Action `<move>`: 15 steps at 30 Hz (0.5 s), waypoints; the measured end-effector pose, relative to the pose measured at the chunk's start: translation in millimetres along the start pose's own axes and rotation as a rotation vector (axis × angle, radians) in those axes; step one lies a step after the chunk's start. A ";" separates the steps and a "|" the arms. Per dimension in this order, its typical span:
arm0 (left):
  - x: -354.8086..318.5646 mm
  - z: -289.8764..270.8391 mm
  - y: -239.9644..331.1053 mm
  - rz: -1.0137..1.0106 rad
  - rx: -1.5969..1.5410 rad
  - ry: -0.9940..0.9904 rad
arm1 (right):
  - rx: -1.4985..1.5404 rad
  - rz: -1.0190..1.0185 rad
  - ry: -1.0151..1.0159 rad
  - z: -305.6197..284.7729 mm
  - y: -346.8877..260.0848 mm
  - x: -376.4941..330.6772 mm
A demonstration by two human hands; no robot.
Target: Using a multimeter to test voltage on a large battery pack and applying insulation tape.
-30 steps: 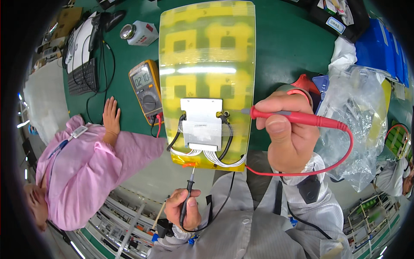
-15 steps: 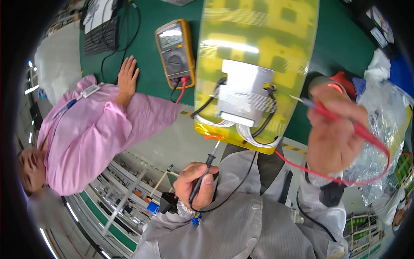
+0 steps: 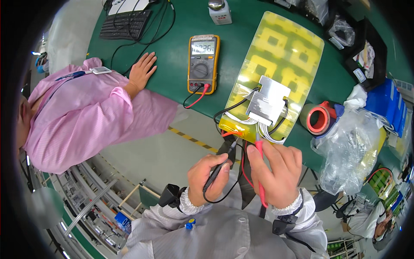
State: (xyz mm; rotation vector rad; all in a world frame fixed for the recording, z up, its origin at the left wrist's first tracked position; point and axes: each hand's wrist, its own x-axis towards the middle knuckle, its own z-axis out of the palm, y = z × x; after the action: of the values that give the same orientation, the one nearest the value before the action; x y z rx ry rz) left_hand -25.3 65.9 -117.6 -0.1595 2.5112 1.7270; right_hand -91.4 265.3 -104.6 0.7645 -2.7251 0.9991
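My left hand (image 3: 210,178) is closed on a black multimeter probe (image 3: 215,172), its tip at the orange-red wire (image 3: 232,134) on the near edge of a yellow-wrapped battery pack (image 3: 282,43). Closed on the red multimeter probe (image 3: 260,166), my right hand (image 3: 278,172) points its tip at the bundle of white wires near a silver circuit module (image 3: 269,100) on the pack. Whether either tip touches metal is too small to tell. An orange and grey multimeter (image 3: 202,64), its display lit, lies left of the pack with both leads plugged in.
A co-worker in a pink coat (image 3: 95,116) stands at left, one hand flat on the green table (image 3: 172,47). A keyboard (image 3: 125,26) and cables lie behind. Right of the pack are a tape roll (image 3: 318,120), clear plastic bags (image 3: 345,151) and black bins (image 3: 366,52). A white dispenser bottle (image 3: 220,14) stands at the back.
My right hand has brought the red probe from the right side in to the pack's near edge. My left hand still holds the black probe near the orange-red wire. The view has shifted.
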 end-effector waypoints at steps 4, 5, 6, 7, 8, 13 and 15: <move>5.6 -0.5 1.3 0.002 0.062 0.004 | -0.026 0.056 -0.073 4.9 -8.8 2.9; 5.9 -0.9 2.2 0.009 0.101 0.001 | -0.066 0.094 -0.096 7.8 -9.8 6.0; 6.4 -0.4 3.4 0.018 0.093 0.003 | -0.105 0.133 -0.119 9.7 -10.8 7.7; 7.2 0.2 4.3 -0.003 0.067 0.024 | -0.113 0.127 -0.115 11.8 -11.7 8.1; 8.0 0.2 4.4 -0.025 0.043 0.045 | -0.112 0.148 -0.104 13.8 -12.3 8.3; 8.7 -1.3 -2.2 0.041 0.050 0.003 | -0.113 0.169 -0.102 19.4 -14.3 9.0; 9.4 -0.5 -4.0 0.053 0.045 0.005 | -0.128 0.189 -0.085 20.5 -15.6 10.7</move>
State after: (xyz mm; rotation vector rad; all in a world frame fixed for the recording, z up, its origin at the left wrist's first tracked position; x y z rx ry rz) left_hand -34.1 63.7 -122.3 -0.0953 2.5783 1.6886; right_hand -91.9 237.6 -108.5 0.5490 -2.9454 0.8326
